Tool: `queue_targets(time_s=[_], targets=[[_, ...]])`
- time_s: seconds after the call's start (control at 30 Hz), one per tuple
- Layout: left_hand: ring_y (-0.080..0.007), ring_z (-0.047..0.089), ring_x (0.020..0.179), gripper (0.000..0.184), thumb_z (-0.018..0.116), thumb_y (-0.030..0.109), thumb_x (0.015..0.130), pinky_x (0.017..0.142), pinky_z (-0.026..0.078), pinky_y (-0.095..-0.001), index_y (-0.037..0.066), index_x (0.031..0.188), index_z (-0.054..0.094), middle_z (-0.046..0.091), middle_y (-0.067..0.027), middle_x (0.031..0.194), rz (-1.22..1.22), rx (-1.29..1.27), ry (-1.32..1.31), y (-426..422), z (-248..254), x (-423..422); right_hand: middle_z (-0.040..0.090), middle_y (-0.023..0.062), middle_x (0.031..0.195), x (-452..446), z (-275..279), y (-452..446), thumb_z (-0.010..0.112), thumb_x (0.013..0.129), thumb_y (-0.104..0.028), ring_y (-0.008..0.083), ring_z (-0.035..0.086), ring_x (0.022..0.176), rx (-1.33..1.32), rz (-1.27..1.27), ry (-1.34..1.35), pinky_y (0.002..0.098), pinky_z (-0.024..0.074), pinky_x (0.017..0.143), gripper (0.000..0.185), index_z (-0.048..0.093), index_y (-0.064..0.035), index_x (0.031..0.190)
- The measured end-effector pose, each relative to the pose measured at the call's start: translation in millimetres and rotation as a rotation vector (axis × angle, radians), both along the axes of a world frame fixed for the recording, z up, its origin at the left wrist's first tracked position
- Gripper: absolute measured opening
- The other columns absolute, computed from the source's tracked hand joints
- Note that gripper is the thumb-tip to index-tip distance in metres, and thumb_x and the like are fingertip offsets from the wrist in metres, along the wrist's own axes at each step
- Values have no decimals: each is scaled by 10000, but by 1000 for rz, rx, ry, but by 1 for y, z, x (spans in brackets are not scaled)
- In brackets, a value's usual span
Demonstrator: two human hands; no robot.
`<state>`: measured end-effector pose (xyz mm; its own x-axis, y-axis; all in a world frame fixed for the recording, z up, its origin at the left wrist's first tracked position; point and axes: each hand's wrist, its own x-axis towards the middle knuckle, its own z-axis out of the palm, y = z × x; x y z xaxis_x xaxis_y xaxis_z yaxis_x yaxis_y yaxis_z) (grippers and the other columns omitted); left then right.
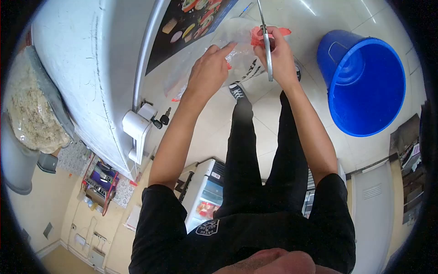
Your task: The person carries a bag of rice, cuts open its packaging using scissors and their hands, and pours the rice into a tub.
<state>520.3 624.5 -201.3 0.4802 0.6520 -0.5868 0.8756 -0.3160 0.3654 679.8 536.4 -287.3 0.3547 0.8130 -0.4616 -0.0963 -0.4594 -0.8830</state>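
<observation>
My right hand point(276, 55) is closed around a long, thin metal tool, which looks like a knife point(268, 57) seen edge-on. Its narrow end points away from me past the top of the view. Bunched red plastic point(258, 36) is pinched in the same hand. A large clear plastic bag point(242, 66) with black print hangs between my hands above the floor. My left hand point(207, 68) grips the bag's left side, its index finger reaching toward the red part. Part of the bag is hidden behind both hands.
A blue bucket point(333, 68) stands on the tiled floor at the right. At the left is a white appliance point(107, 82) with keys point(163, 119) in its lock. A bag of pale crumbly stuff point(36, 109) lies at far left. My shoe point(238, 92) is below the bag.
</observation>
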Motion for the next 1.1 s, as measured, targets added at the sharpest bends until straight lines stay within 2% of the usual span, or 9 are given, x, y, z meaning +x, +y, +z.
queue_targets(time_s=[0.1,0.3,0.4,0.5,0.6,0.77,0.87,0.97,1.1], targets=[[-377,623,909,352,446,11,909,846,490,-463,75,1155,689,615,-184,957,5,-10,-26,3,7,10,706,160,855,15,4,8,726,826,-169,265,684,725,-12,57,-26,355,519,694,373,579,-39,1143],[-279,670,731,279,453,23,912,722,511,-396,41,1037,702,636,-165,901,45,-60,-102,6,-6,13,712,172,883,22,-2,9,733,847,-208,303,695,767,15,65,-50,372,527,731,367,577,-31,1128],[-195,643,625,223,489,66,926,629,494,-360,35,991,700,658,-133,801,215,-66,-223,-3,-9,15,716,164,898,16,-2,6,752,848,-241,303,696,786,30,55,-36,380,525,740,376,575,-35,1107],[-123,573,584,163,532,97,944,572,455,-312,38,1011,669,637,-90,685,314,-17,-183,-6,-6,20,714,150,889,11,8,4,771,843,-260,303,697,794,-58,85,-10,393,524,741,391,567,-39,1093],[-81,489,579,135,540,93,960,565,418,-274,45,1053,625,557,-48,614,376,-44,-243,-6,-12,19,706,146,863,2,13,7,783,835,-266,312,697,791,-100,72,-53,412,523,735,426,548,-44,1113],[-72,435,573,120,531,52,967,563,401,-260,53,1067,597,501,-21,613,390,-106,-382,-8,-11,16,692,145,842,-19,-31,10,810,816,-292,334,687,780,-107,145,-268,436,519,727,506,516,-52,1150],[-69,432,575,122,508,27,967,566,402,-258,54,1033,607,491,-8,612,351,-67,-390,-15,-18,9,685,144,834,-12,-51,16,801,829,-314,342,682,770,-143,70,-423,445,513,715,526,510,-55,1183],[-68,438,578,180,489,25,960,580,419,-258,63,1049,641,499,-26,625,395,-67,-384,-16,-20,9,652,178,772,-2,-17,25,746,827,-193,392,631,704,-167,-36,-399,438,500,689,443,511,-44,1171],[-119,491,564,338,464,62,946,625,474,-296,117,1199,681,572,-105,685,256,-120,-116,-2,1,16,646,131,814,1,-8,15,728,817,-128,281,637,733,-93,15,-251,386,499,720,448,514,-53,1203]])
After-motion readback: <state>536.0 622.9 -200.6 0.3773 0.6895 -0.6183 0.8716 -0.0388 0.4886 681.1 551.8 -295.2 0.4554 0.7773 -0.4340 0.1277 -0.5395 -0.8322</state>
